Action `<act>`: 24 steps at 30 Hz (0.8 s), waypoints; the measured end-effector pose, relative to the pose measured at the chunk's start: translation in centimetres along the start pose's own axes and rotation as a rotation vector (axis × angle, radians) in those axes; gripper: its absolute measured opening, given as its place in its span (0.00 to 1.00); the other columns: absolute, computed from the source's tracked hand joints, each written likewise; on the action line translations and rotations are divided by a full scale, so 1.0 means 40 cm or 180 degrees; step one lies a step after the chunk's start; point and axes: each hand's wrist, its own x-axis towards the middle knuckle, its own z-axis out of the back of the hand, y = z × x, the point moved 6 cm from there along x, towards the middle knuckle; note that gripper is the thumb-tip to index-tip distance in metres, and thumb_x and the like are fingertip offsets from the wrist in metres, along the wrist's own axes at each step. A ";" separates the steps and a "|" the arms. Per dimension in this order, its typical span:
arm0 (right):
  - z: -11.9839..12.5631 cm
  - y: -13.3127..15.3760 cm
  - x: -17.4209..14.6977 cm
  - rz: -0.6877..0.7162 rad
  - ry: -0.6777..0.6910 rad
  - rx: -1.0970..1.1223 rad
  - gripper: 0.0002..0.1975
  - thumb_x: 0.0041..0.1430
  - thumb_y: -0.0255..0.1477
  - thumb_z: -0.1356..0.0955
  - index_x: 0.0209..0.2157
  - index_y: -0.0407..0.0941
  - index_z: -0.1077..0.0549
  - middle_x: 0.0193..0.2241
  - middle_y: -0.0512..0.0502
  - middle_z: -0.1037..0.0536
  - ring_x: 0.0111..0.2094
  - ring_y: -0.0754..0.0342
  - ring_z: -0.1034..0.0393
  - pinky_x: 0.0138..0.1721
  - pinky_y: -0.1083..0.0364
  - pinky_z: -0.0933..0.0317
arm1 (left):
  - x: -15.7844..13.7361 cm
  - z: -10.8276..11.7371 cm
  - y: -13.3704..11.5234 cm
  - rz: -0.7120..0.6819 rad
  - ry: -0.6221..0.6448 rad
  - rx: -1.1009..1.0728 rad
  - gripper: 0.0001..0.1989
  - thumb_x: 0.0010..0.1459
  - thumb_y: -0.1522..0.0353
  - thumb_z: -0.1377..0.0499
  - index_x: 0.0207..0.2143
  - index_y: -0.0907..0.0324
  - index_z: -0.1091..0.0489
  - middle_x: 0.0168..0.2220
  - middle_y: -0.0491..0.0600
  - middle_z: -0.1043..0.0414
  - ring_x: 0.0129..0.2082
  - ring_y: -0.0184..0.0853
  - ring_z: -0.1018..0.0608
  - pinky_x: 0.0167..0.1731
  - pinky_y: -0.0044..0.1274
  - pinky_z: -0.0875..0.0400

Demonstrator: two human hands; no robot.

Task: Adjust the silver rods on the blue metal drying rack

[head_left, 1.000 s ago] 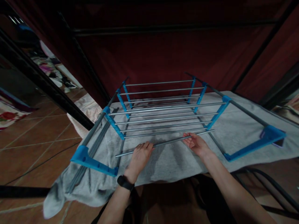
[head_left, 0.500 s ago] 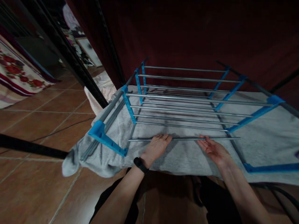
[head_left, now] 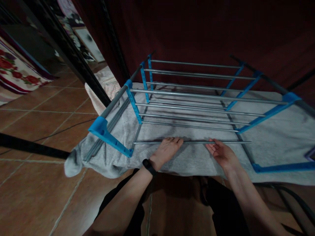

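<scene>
Rod, thin grey metal, lies loose on the grey towel at the near edge of the drying rack. Long axis runs left-right across the view, nearly level. Its left end points at the near-left blue bracket; its right end stops just short of the near-right blue bracket. It sits parallel to the rungs already fitted in the rack.

Left hand is palm down, fingers extended forward and laid flat over the rod near its middle, wrist low, black band on the wrist. Fingers rest on the rod, not wrapped around it. Right hand is palm turned up and inward, fingers loosely spread, fingertips touching the rod from the near side. Open, no closed grasp. Both forearms come in from the bottom of the frame and angle towards each other.

Counts: one loose rod, two hands, one rack, one towel. Fitted rungs number about nine, exact count unclear where the lower ones overlap. Blue upright struts: two on the left side, three on the right. Rack stands on the towel, towel on a low surface above the brown tiled floor. Dark red cloth hangs behind the rack. Striped fabric lies on the floor left of the rack, a black bar crossing in front of it.
</scene>
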 end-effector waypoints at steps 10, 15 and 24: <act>-0.028 -0.017 0.005 0.0002 -0.0009 0.0090 0.12 0.67 0.18 0.37 0.32 0.44 0.27 0.28 0.50 0.21 0.30 0.59 0.23 0.35 0.59 0.23 | 0.010 -0.009 0.007 0.0080 0.0143 0.0092 0.17 0.64 0.78 0.50 0.53 0.61 0.34 0.47 0.55 0.26 0.46 0.39 0.23 0.46 0.31 0.30; -0.028 -0.019 0.014 0.0041 -0.0111 0.0138 0.11 0.66 0.18 0.36 0.31 0.45 0.28 0.26 0.52 0.21 0.28 0.60 0.25 0.34 0.59 0.24 | 0.019 -0.020 0.013 0.0068 0.0067 0.0100 0.18 0.65 0.78 0.51 0.56 0.60 0.35 0.46 0.55 0.26 0.48 0.39 0.23 0.48 0.30 0.31; -0.045 -0.037 0.019 -0.0122 -0.0078 0.0163 0.12 0.64 0.17 0.36 0.30 0.45 0.29 0.23 0.53 0.23 0.26 0.61 0.26 0.34 0.61 0.27 | 0.035 -0.024 0.002 0.0080 0.0115 0.0079 0.15 0.66 0.77 0.51 0.50 0.60 0.31 0.46 0.55 0.26 0.46 0.39 0.23 0.50 0.32 0.32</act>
